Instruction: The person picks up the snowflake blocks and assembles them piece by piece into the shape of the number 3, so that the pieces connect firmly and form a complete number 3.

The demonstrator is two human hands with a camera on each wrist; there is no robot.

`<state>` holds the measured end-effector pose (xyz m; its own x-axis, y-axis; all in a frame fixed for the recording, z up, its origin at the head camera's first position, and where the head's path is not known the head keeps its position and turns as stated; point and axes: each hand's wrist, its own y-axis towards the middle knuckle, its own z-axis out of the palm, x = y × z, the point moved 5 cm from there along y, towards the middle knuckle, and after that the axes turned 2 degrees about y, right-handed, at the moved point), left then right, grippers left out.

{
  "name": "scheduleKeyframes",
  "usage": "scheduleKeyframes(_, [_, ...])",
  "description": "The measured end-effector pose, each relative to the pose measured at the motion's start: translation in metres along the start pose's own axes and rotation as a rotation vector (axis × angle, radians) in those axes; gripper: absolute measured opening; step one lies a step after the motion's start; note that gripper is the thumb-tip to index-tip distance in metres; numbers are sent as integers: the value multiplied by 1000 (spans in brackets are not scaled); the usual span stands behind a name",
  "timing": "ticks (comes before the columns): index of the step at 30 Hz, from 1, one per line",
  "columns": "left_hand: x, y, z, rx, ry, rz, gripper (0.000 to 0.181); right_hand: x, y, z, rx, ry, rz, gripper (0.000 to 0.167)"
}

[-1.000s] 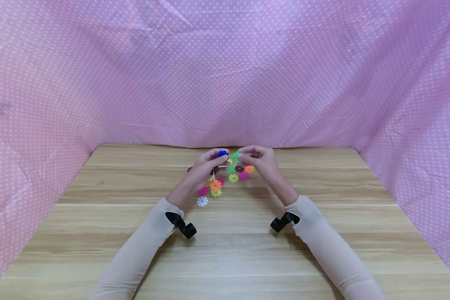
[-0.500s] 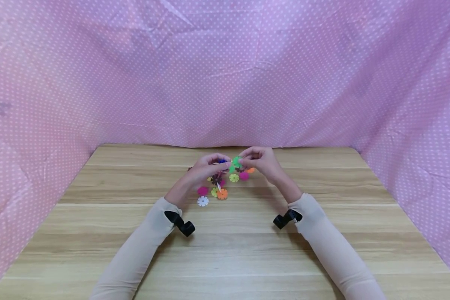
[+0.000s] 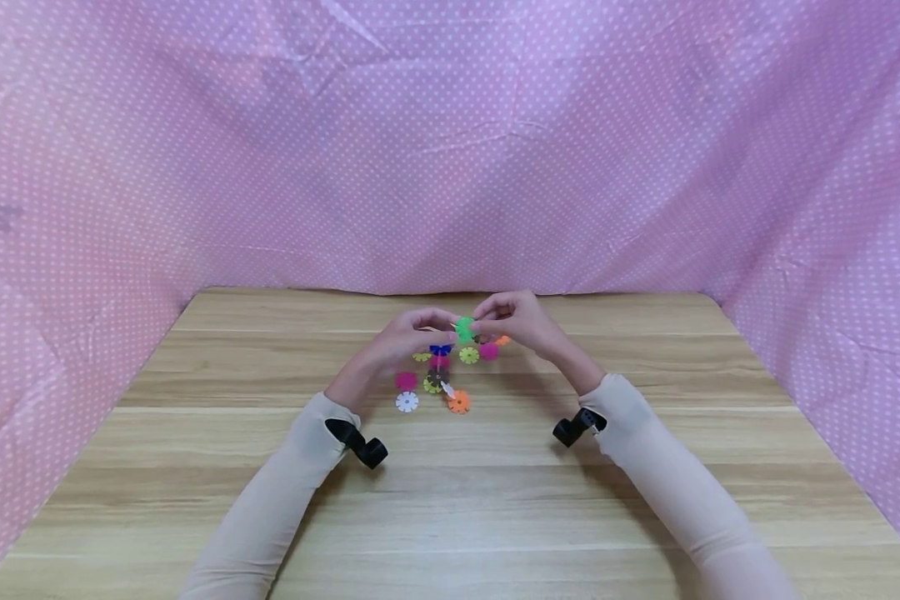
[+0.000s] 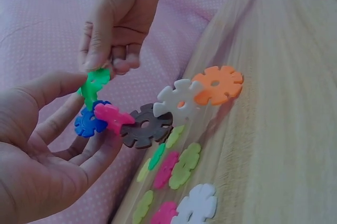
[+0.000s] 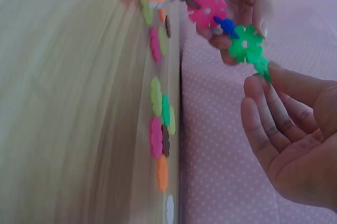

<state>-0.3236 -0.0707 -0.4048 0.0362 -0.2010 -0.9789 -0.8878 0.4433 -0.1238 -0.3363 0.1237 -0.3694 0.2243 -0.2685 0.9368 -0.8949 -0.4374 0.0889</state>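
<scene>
Seven notched discs make up the chain (image 5: 200,14) on my feed, slotted rim to rim: orange disc (image 3: 459,402), white disc (image 4: 176,97), brown disc (image 4: 147,135), pink disc (image 4: 111,118), blue disc (image 4: 88,123), inner green disc (image 5: 251,36), end green disc (image 5: 261,66). It is held over the wooden table (image 3: 457,517), towards the far side. I see its long axis run from the green end, between the hands, back towards the wearer. I have the right hand (image 3: 519,323) pinching the end green disc, the left hand (image 4: 50,155) pinching around the inner one. Loose discs (image 3: 407,402) lie nearby.
</scene>
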Motion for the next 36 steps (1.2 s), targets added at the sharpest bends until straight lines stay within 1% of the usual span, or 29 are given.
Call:
scheduleKeyframes(4, [-1, -1, -4, -45, -22, -16, 34, -2, 0, -6, 42, -90, 20, 18])
scheduleKeyframes(6, [-2, 0, -6, -64, -20, -9, 33, -6, 1, -9, 74, -137, 28, 18])
scheduleKeyframes(9, [-2, 0, -7, -74, -21, -8, 32, -14, 1, -12, 128, -209, 39, 20])
scheduleKeyframes(13, [-2, 0, -8, -62, -16, -6, 31, -27, 1, -13, 188, -273, 43, 22])
scheduleKeyframes(17, [-2, -1, -9, -46, 21, -7, 32, -40, 5, -13, 223, -309, 45, 22])
scheduleKeyframes(20, [-2, -2, -10, -36, 48, -9, 33, -44, 8, -11, 255, -345, 22, 24])
scheduleKeyframes(23, [-2, -3, -11, -26, 60, -14, 35, -42, 10, -7, 297, -380, -21, 26])
scheduleKeyframes(28, [-2, -3, -10, -14, 56, -28, 38, -43, 13, -2, 357, -433, -70, 26])
scheduleKeyframes(32, [-2, -2, -11, -13, 54, -23, 39, -44, 14, 0, 362, -446, -67, 24])
scheduleKeyframes(36, [-1, -2, -11, -17, 36, -14, 40, -43, 12, 1, 355, -432, -29, 21])
